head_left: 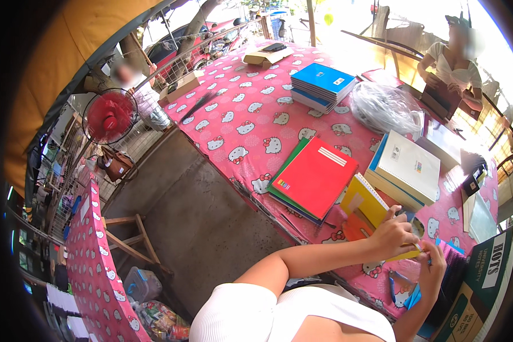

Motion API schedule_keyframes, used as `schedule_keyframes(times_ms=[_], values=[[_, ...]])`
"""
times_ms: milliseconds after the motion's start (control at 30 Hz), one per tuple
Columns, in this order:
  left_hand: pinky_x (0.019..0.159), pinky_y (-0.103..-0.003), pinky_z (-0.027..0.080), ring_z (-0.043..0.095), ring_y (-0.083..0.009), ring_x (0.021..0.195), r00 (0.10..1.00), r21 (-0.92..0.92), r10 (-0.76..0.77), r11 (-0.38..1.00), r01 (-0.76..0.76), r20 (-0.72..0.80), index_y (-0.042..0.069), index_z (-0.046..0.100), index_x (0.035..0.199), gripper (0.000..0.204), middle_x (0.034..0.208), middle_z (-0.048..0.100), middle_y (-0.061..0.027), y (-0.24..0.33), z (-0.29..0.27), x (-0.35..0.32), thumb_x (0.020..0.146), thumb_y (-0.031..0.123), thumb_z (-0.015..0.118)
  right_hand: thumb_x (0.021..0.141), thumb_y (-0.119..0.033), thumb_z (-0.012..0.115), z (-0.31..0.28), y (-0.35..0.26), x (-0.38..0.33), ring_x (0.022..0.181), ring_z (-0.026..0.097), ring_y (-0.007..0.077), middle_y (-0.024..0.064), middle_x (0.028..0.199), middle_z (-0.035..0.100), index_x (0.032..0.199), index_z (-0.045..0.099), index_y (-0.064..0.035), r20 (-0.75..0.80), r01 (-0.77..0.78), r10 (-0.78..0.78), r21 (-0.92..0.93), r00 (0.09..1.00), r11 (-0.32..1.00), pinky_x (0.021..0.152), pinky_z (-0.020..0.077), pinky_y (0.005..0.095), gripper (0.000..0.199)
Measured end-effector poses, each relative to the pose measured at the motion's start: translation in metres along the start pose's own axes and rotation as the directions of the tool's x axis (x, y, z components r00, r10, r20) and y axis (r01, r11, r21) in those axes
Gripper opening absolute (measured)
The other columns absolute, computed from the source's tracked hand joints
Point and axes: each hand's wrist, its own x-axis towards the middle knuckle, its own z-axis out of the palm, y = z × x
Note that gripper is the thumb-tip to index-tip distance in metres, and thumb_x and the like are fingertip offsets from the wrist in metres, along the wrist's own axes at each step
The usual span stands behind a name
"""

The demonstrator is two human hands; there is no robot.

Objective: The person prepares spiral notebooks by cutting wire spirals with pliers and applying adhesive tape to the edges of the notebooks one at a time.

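Pink cloth-covered tabletop (256, 137), near edge: yellow rectangular notebook (366, 196) left of curled left hand (394, 233); right hand (433, 269) farther; pinches indeterminable.

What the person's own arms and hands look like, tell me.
A white ribbed short sleeve covers the top of the left arm. The rest of it is bare, as is the visible right forearm. Neither left hand nor right hand wears a glove.

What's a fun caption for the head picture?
Left hand and right hand at a yellow notebook over a pink tablecloth.
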Motion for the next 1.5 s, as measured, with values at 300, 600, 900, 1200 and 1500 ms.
schedule_keyframes(times_ms=[300, 600, 900, 1200, 1500], values=[[0.104, -0.05, 0.022, 0.054, -0.0166, 0.084, 1.0, -0.006, 0.002, 1.0, -0.002, -0.023, 0.019, 0.073, 0.085, 0.015, 0.076, 0.062, 0.0025, -0.001, 0.002, -0.004, 0.074, 0.029, 0.074, 0.078, -0.002, 0.064, 0.009, -0.002, -0.005, 0.07, 0.053, 0.026, 0.0114, 0.085, 0.054, 0.09, 0.057, 0.0015, -0.015, -0.094, 0.094, -0.008, 0.995, 0.996, 0.061, 0.0425, 0.0343, 0.014], [0.103, -0.047, 0.024, 0.056, -0.02, 0.086, 0.996, 0.008, -0.02, 1.0, 0.02, -0.082, 0.01, 0.064, 0.105, 0.037, 0.076, 0.062, -0.0015, 0.003, 0.001, -0.005, 0.073, 0.026, 0.074, 0.078, 0.001, 0.063, 0.006, -0.005, 0.0, 0.069, 0.054, 0.026, 0.012, 0.082, 0.054, 0.088, 0.057, 0.0001, 0.041, -0.049, 0.05, -0.031, 0.998, 0.998, 0.061, 0.0431, 0.0325, 0.012], [0.1, -0.047, 0.027, 0.057, -0.0212, 0.079, 0.997, -0.058, -0.04, 0.998, 0.036, -0.066, 0.01, 0.058, 0.087, 0.027, 0.077, 0.061, -0.0018, 0.003, -0.001, -0.006, 0.069, 0.017, 0.076, 0.081, -0.003, 0.061, 0.013, -0.006, -0.004, 0.073, 0.055, 0.0288, 0.0121, 0.084, 0.055, 0.09, 0.058, 0.0005, -0.049, -0.026, 0.024, -0.044, 0.999, 0.999, 0.062, 0.0437, 0.0344, 0.009], [0.099, -0.046, 0.028, 0.058, -0.0227, 0.076, 0.996, -0.079, -0.04, 0.996, 0.034, -0.081, 0.01, 0.056, 0.093, 0.031, 0.073, 0.06, -0.0031, 0.003, -0.002, -0.005, 0.071, 0.018, 0.076, 0.082, -0.007, 0.062, 0.01, -0.009, 0.004, 0.075, 0.056, 0.0299, 0.0141, 0.083, 0.056, 0.087, 0.058, 0.0016, 0.083, -0.105, 0.108, -0.036, 0.991, 0.994, 0.064, 0.0436, 0.0369, 0.01], [0.101, -0.045, 0.029, 0.06, -0.0225, 0.08, 0.999, -0.095, -0.044, 0.994, 0.046, 0.022, 0.011, 0.061, 0.097, 0.033, 0.076, 0.063, -0.003, 0.005, -0.018, -0.017, 0.069, 0.019, 0.077, 0.083, -0.006, 0.06, -0.015, 0.033, 0.042, 0.07, 0.059, 0.0296, 0.013, 0.073, 0.059, 0.097, 0.06, 0.0021, 0.327, -0.2, 0.145, 0.141, 0.934, 0.97, 0.064, 0.0468, 0.0365, 0.016]])
